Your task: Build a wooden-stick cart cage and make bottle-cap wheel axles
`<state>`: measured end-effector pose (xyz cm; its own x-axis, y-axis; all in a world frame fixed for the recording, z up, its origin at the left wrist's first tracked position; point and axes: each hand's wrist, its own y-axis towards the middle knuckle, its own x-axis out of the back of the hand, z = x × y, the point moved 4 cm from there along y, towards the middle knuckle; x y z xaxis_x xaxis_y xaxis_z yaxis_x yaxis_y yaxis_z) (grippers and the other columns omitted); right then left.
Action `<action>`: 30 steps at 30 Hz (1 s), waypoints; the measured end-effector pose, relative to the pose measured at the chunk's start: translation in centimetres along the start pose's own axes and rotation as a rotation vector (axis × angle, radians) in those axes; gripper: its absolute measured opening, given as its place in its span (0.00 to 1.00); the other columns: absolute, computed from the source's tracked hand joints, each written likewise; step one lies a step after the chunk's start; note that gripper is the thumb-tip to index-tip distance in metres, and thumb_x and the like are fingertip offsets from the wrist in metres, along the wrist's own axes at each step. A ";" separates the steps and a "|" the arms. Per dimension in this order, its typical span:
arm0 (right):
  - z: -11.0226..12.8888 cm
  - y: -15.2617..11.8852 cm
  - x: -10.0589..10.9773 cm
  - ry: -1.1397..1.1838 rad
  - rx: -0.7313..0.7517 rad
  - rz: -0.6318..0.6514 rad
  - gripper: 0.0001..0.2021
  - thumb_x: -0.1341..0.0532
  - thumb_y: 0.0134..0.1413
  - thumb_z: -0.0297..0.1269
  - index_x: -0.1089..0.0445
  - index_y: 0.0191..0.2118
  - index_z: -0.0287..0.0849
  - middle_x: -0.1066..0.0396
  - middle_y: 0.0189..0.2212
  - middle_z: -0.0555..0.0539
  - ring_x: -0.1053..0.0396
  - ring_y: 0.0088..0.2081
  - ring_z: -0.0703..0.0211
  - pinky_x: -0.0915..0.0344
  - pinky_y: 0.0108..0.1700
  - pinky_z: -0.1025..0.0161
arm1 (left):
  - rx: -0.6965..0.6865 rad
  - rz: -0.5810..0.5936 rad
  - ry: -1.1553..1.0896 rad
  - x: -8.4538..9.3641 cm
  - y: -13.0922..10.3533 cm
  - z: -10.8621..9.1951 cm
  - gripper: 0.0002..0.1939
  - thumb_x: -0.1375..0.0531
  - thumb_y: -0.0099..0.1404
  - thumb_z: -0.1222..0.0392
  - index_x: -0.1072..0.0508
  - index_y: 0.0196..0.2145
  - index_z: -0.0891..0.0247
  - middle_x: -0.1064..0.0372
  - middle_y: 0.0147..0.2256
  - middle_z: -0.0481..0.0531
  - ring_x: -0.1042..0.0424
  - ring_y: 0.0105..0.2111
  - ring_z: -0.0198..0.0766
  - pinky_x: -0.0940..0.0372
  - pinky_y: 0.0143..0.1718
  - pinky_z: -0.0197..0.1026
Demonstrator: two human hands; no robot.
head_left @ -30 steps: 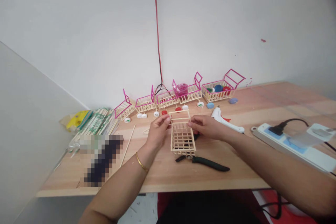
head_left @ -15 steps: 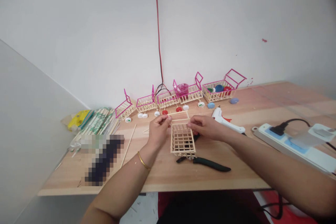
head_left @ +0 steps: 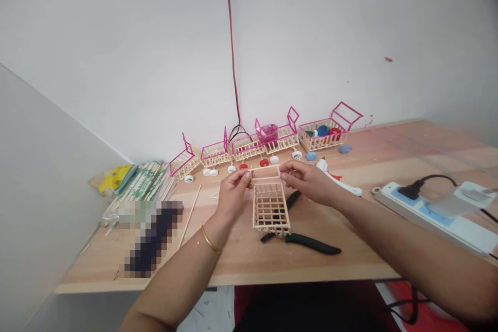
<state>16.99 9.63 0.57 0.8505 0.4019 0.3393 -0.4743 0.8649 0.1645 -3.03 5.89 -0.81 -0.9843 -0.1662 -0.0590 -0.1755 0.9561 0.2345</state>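
A small lattice basket of pale wooden sticks hangs in front of me, with a rectangular stick frame at its far end. My left hand pinches the left side of that frame. On the other side, my right hand has its thumb and fingertips closed on the frame's right side. Dark-handled pliers lie on the table, partly hidden by the basket.
Along the wall stand several stick carts with magenta rims, bottle caps by them. A white glue gun and a power strip lie right. Bagged sticks and a loose stick are left on the wooden table.
My right hand has moved slightly up and outward, from the basket's near corner to the frame's right side. My left hand and the basket have hardly moved.
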 end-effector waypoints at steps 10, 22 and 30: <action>1.1 -0.2 -0.6 -0.045 0.024 0.039 0.15 0.44 0.53 0.51 0.32 0.31 0.43 0.32 0.28 0.48 0.35 0.32 0.58 0.36 0.36 0.61 | 0.079 -0.016 -0.142 -0.2 0.0 0.0 0.14 0.36 0.55 0.50 0.23 0.32 0.64 0.29 0.29 0.49 0.36 0.25 0.30 0.38 0.30 0.36; 0.6 -0.1 -0.6 -0.100 0.076 0.032 0.13 0.43 0.54 0.47 0.32 0.31 0.41 0.31 0.26 0.49 0.34 0.29 0.60 0.37 0.33 0.63 | 0.160 -0.045 -0.232 -0.3 0.0 0.0 0.14 0.33 0.51 0.51 0.25 0.28 0.66 0.29 0.29 0.50 0.35 0.24 0.29 0.39 0.28 0.34; 0.9 -0.3 -0.4 -0.126 0.068 0.028 0.13 0.44 0.54 0.46 0.32 0.30 0.41 0.31 0.26 0.49 0.35 0.28 0.61 0.39 0.32 0.64 | 0.181 -0.047 -0.343 -0.4 0.1 -0.2 0.16 0.33 0.51 0.50 0.25 0.26 0.67 0.29 0.27 0.51 0.34 0.25 0.31 0.39 0.27 0.35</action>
<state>16.53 8.93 1.24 0.8031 0.3813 0.4579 -0.5157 0.8297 0.2136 -2.65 5.96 -0.58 -0.9069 -0.1496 -0.3940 -0.1841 0.9816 0.0511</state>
